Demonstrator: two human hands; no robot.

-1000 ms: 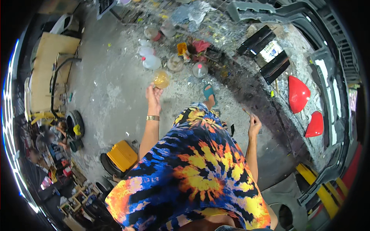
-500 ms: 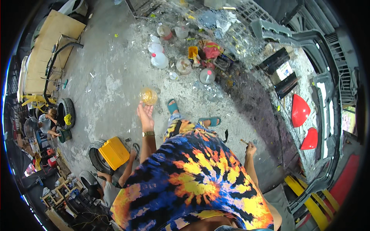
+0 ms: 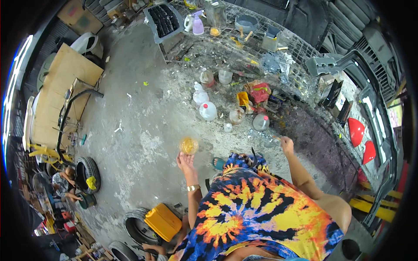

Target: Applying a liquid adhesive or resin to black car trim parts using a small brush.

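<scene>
My left hand (image 3: 187, 161), a watch at its wrist, supports a round clear container (image 3: 189, 145) with amber-yellow stuff inside, held out over the concrete floor. Its fingers are partly hidden beneath the container. To the right and reached forward, my right hand (image 3: 287, 146) is closed round a short tan stick-like tool (image 3: 277, 138); its tip is too small and blurred to make out. Beyond my hands, plastic jugs stand on the floor, among them a white jug (image 3: 208, 111) with a red cap and a clear one (image 3: 261, 122) nearer my right hand.
At the far side is a grated worktable (image 3: 226, 41) bearing a purple spray bottle (image 3: 198, 25), a grey basin (image 3: 247, 22) and a metal can (image 3: 271, 39). Red panels (image 3: 356, 132) lie at the right. Tyres (image 3: 88, 175), a yellow jerrycan (image 3: 163, 222) and two people occupy the left.
My view has swung forward, bringing the worktable into sight. My right arm has risen and reached forward from beside my body with the tool. The container stays in my left hand.
</scene>
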